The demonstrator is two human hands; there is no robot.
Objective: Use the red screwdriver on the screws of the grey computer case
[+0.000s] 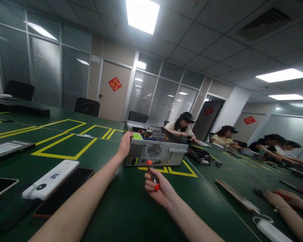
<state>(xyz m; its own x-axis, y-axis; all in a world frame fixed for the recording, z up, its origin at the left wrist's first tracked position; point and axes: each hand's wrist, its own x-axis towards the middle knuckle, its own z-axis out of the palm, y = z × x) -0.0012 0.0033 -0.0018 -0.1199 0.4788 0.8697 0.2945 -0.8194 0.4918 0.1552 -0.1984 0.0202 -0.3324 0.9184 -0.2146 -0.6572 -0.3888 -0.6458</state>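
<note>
An open grey computer case lies on the green table, its back panel facing me and wires showing inside. My left hand is stretched out and grips the case's top left edge. My right hand is closed round a screwdriver with a red and black handle. The screwdriver's thin shaft points up toward the back panel of the case.
A white power bank lies on a dark phone at the near left, beside another phone and a tablet. Several other people work along the right side. Someone's arms and a white charger are at the near right.
</note>
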